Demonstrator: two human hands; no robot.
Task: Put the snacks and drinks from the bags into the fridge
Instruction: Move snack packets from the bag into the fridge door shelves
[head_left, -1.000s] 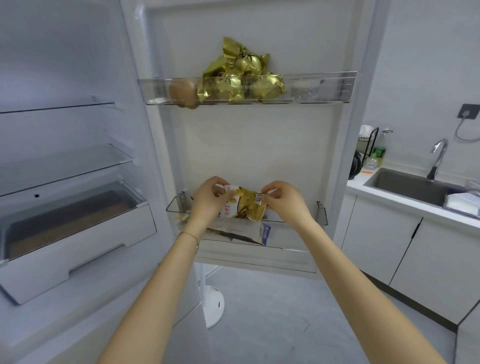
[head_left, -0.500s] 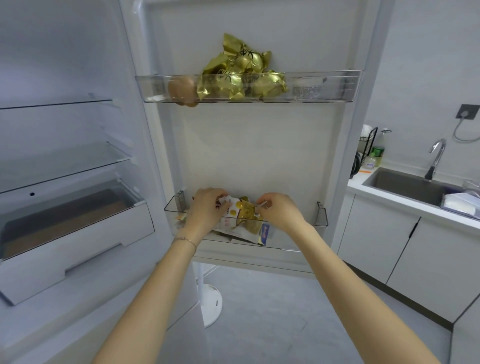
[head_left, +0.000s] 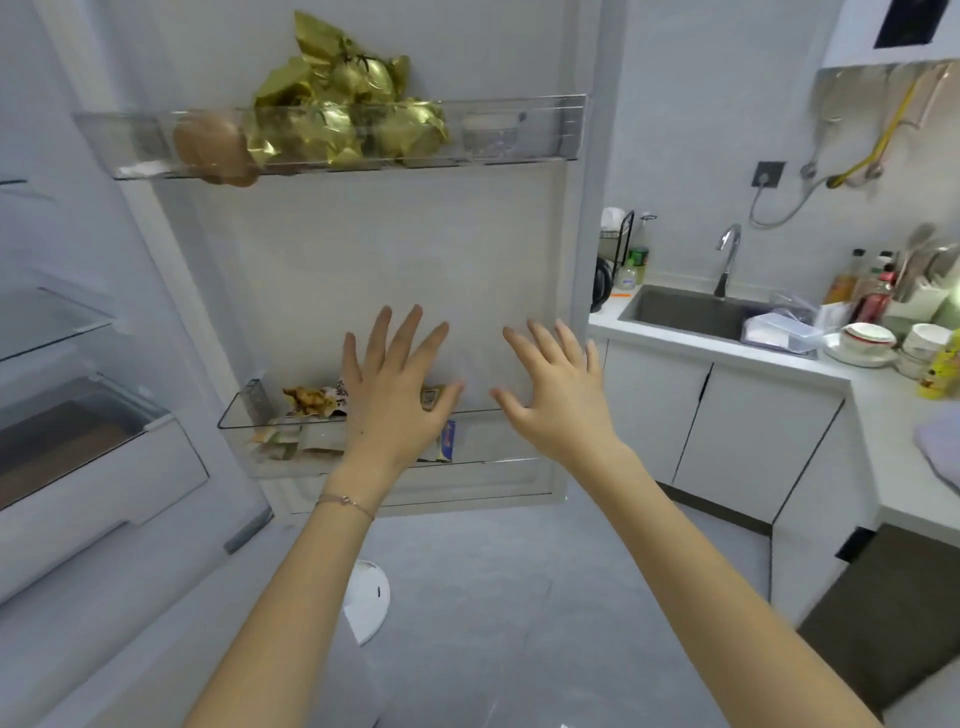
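Left hand (head_left: 395, 400) and right hand (head_left: 556, 402) hover, fingers (head_left: 408, 338) spread, empty; a careless brush could tip the loosely piled snack packets (head_left: 311, 400) off the door shelf (head_left: 498, 436).

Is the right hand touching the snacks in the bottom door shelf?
Apart. In the head view the right hand is open, fingers spread, with bare white door showing between its thumb and the snacks in the shelf.

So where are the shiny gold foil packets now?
In the head view, upper centre: the gold foil packets sit in the clear upper door shelf, just right of a round brown item.
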